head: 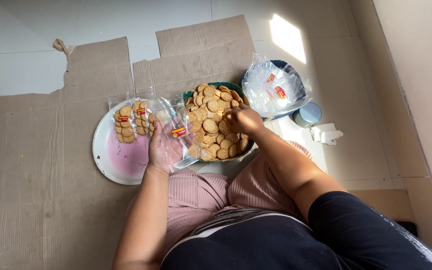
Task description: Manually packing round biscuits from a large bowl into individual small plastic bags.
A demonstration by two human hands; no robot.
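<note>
Fingers of the right hand (243,119) pinch biscuits (211,125) heaped in a green bowl (226,86), while the left hand (163,150) grips a clear bag (176,131) just beside it. Filled packs (132,120) lie on a white plate (107,160); empty bags (273,90) fill a blue bowl (296,75) beyond.

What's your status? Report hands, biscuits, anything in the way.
Left hand holds clear bag. Right hand on biscuits in bowl. Nothing between them.

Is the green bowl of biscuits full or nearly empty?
Full: round biscuits heap up to the rim of the green bowl. The right hand rests on the pile.
</note>
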